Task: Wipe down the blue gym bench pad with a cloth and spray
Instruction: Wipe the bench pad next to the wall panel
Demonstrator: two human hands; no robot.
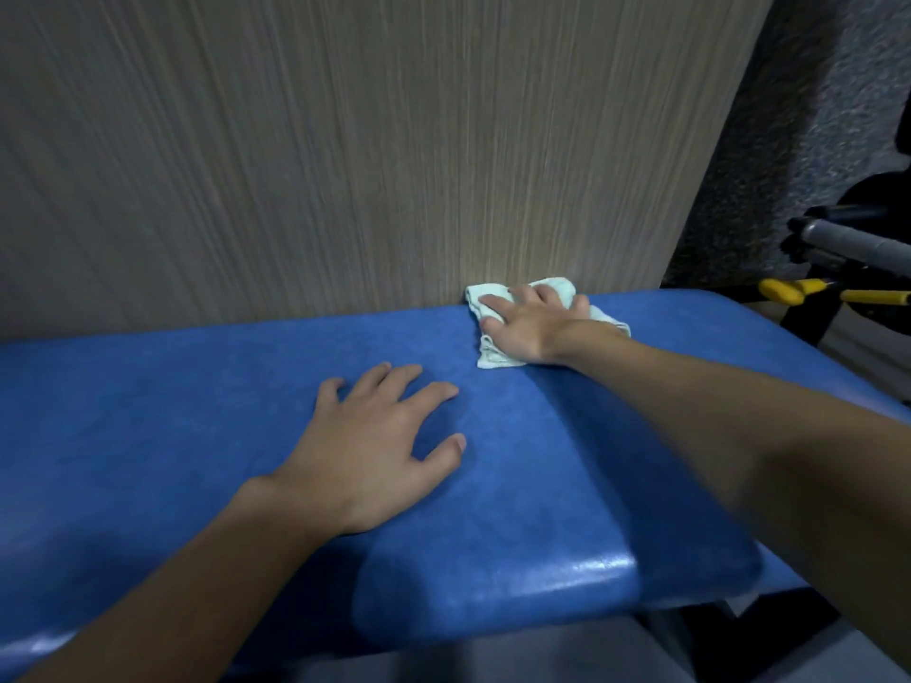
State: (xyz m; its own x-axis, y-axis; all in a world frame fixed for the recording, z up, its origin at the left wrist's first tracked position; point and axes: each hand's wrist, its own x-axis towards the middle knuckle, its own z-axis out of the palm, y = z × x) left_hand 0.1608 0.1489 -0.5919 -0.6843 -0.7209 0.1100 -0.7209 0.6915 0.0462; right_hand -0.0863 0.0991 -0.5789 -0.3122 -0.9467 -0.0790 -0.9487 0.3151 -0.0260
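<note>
Wood-grain wall panel (345, 140) seen behind blue padded counter (172, 411), far edge of pad set against it. Pale green cloth (493, 356) found crumpled on pad at far edge, right of centre, touching panel. Cloth pressed flat under right hand (527, 327), fingers spread and straight, nothing gripped. Left hand (374, 436) laid palm down on bare pad, nearer and left of cloth, fingers spread, released. Grey bar (858, 246) and yellow-handled gear (784, 290) seen far right, beyond pad end, partly blurred.
</note>
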